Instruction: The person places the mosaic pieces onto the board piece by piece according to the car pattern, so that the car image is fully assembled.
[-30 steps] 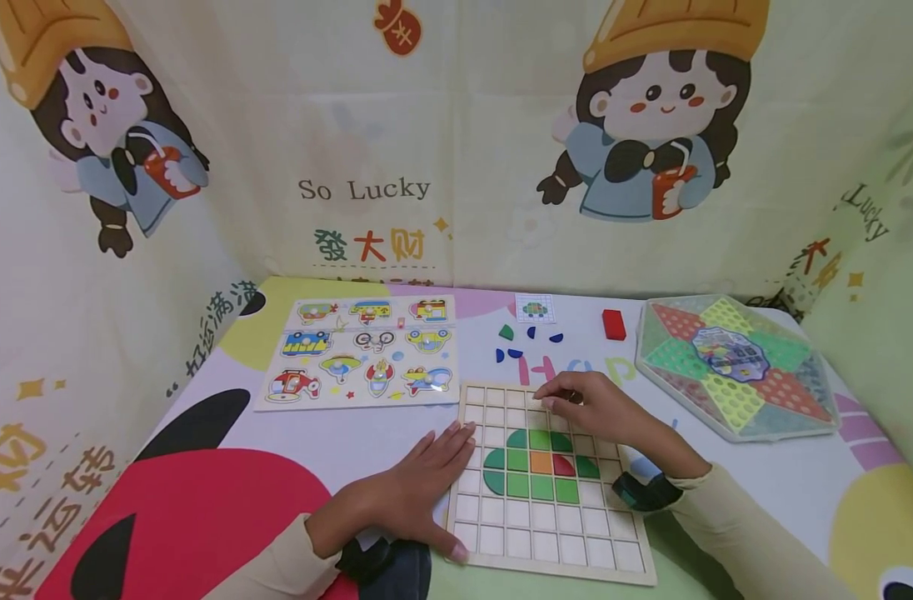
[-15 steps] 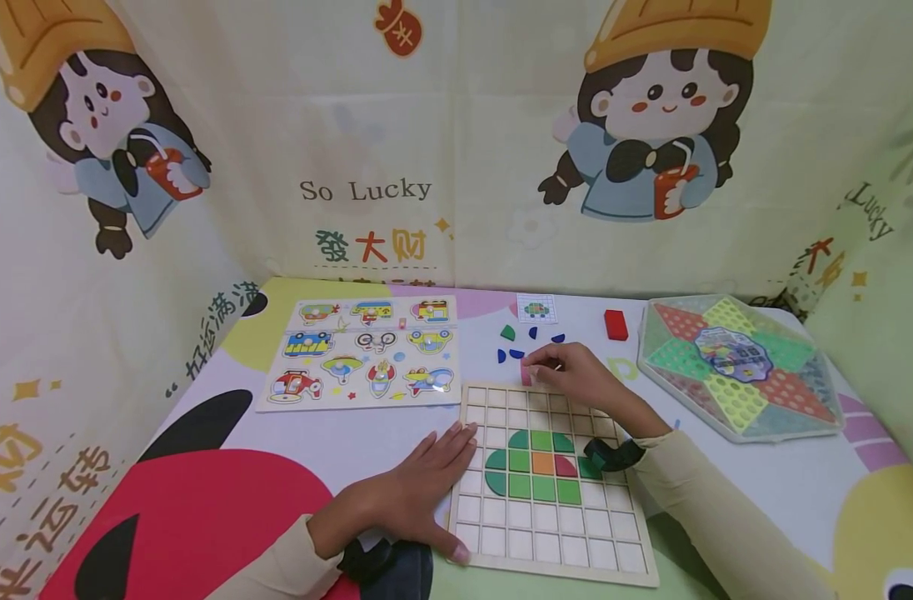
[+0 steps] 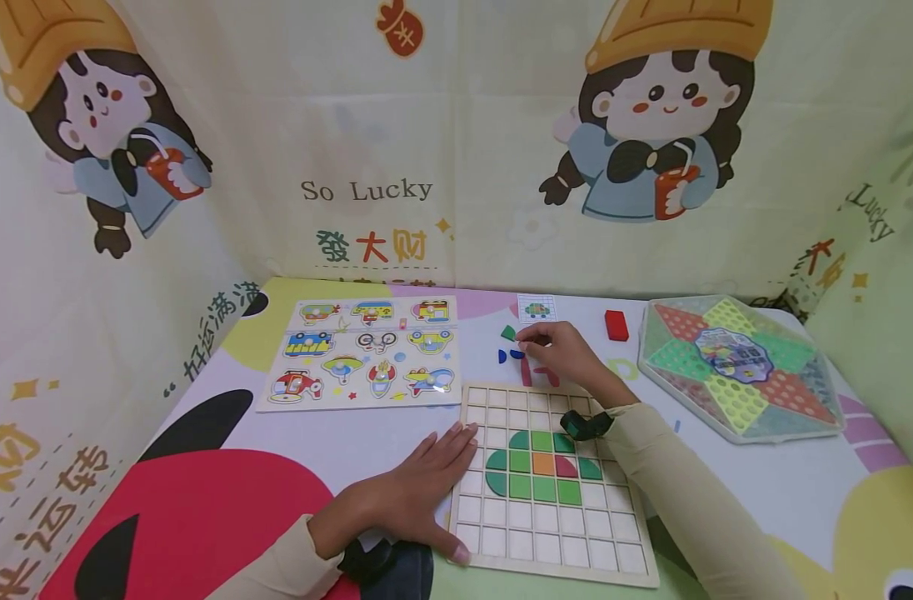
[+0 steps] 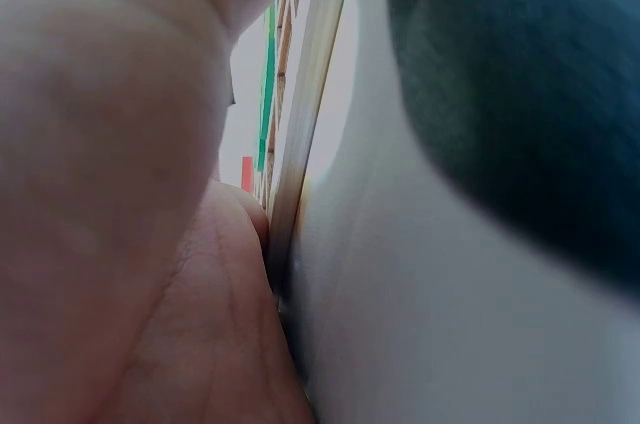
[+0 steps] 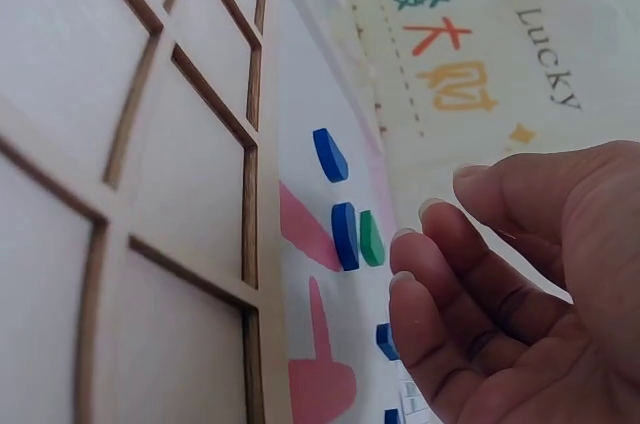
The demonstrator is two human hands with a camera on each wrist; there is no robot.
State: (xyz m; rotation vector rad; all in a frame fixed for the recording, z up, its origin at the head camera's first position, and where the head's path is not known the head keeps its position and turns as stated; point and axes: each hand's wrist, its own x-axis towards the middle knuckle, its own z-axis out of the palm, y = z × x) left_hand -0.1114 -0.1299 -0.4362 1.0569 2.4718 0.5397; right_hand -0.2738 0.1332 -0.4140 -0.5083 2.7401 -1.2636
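Observation:
My left hand (image 3: 422, 487) lies with spread, fairly straight fingers along the left edge of a wooden grid board (image 3: 576, 570); the thumb is at its near corner. On the board, green squares (image 3: 542, 487), orange squares (image 3: 543, 464), a red piece (image 3: 566, 467) and rounded dark green pieces (image 3: 496, 482) form a shape. My right hand (image 3: 565, 354) is beyond the board's far edge, its fingertips close to a green quarter-round piece (image 3: 508, 332) and blue half-round pieces (image 3: 516, 355). In the right wrist view its fingers (image 5: 440, 284) are loosely bent, thumb apart, with nothing between them.
A small picture card (image 3: 536, 308) lies behind the loose pieces, a red block (image 3: 616, 326) to its right. A vehicle puzzle board (image 3: 359, 400) lies at the left. At the right lies a clear hexagonal Chinese checkers case (image 3: 737, 367). A printed cloth (image 3: 494, 167) hangs behind.
My right hand has moved from over the board's far edge, forward and slightly left, to the loose pieces, and now covers some blue ones. My left hand stays on the board.

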